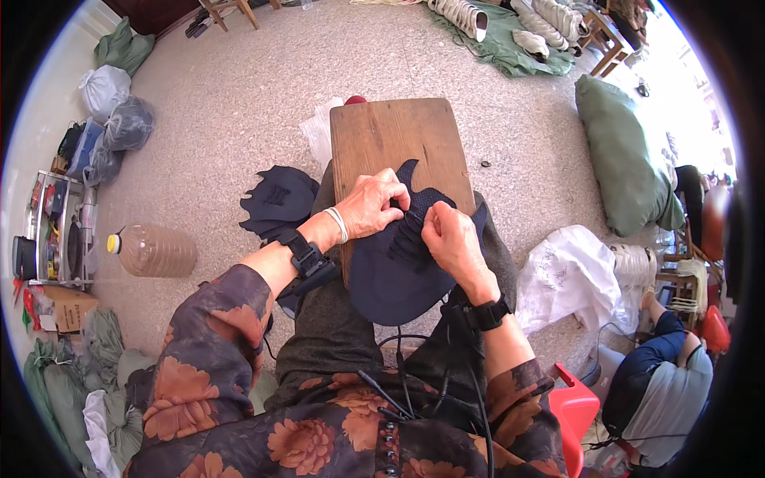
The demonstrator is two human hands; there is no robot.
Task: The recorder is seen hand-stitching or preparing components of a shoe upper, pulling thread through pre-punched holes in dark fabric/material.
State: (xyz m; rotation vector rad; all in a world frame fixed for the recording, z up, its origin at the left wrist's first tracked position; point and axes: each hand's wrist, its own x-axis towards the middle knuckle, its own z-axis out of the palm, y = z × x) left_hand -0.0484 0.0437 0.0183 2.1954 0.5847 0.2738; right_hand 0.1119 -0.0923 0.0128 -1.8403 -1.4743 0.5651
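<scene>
A dark navy fabric shoe upper lies across my lap and the near end of a wooden board. Its rounded toe points toward me, and dark lacing seems to run over its middle. My left hand is closed in a pinch at the upper's mesh tongue area. Just to the right, my right hand is also closed, thumb and forefinger pressed together over the lacing; whatever is between them is hidden. More navy uppers rest beside my left knee.
A large bottle with a yellow cap lies on the floor at left. Bags and a shelf line the left wall. On the right are a green sack, a white bag, a red stool and another person.
</scene>
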